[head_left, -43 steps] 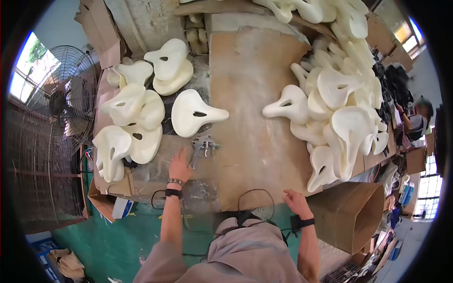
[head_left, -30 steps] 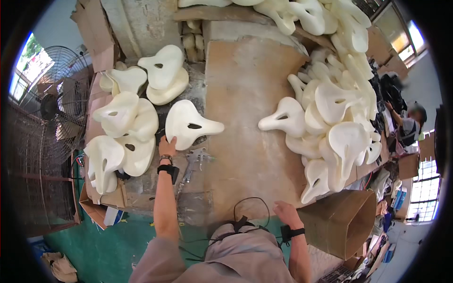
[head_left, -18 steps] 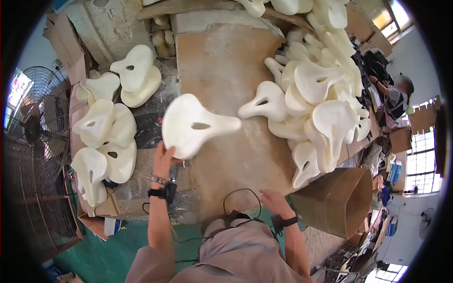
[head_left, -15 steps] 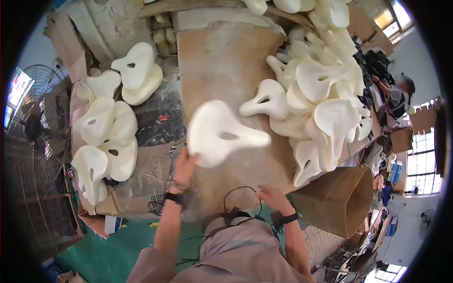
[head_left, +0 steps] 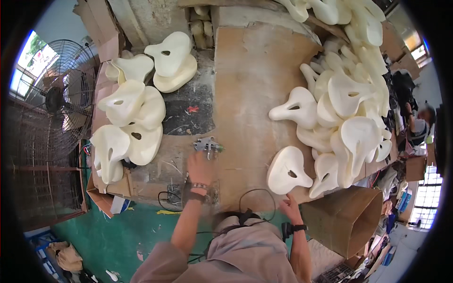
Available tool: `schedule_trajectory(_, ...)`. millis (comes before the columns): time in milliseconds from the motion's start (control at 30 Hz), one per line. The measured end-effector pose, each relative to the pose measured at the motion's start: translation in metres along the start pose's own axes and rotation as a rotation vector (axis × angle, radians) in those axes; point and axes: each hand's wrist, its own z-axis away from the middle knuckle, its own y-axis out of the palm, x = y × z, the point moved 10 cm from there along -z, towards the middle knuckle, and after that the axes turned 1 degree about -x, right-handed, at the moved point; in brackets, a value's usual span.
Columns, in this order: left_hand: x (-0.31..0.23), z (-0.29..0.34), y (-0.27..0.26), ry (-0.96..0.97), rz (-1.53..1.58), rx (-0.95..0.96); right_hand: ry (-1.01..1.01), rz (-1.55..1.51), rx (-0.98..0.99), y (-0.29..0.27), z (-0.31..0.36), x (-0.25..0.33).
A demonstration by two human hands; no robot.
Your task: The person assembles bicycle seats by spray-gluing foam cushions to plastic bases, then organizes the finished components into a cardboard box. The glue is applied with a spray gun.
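Observation:
A cream foam bicycle saddle [head_left: 283,162] lies on the cardboard-covered tabletop, at the front of the large saddle pile on the right. Just below its near edge is my right hand [head_left: 289,208], index finger stretched toward it and the other fingers partly bent; whether the fingertip touches the foam is unclear. My left hand [head_left: 200,169] reaches forward over the table's front part, its fingers smeared by motion. Right at those fingertips sits a small silvery metal tool [head_left: 206,144] with a greenish end; I cannot tell whether the hand grips it.
More foam saddles [head_left: 172,54] are stacked on the left, and a heap [head_left: 351,94] covers the right. A brown cardboard bin [head_left: 330,219] stands by the table's right front. A black cable [head_left: 257,190] loops near the front edge. A caged fan [head_left: 54,99] is at far left.
My left hand has let go of the saddle, which has moved to the right and now lies by the pile. That hand is now at the metal tool. The view has shifted.

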Motion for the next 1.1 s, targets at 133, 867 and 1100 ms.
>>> schedule_trajectory(133, 0.103, 0.012, 0.031, -0.185, -0.144, 0.185, -0.048, 0.16, -0.027, -0.014, 0.004, -0.028)
schedule_trajectory(867, 0.053, 0.021, -0.073, -0.224, 0.242, 0.127, 0.112, 0.298, -0.037, -0.047, 0.078, -0.15)
schedule_trajectory(1100, 0.037, -0.124, -0.117, -0.056, 0.29, -0.164, 0.13, 0.399, -0.055, -0.036, 0.099, -0.163)
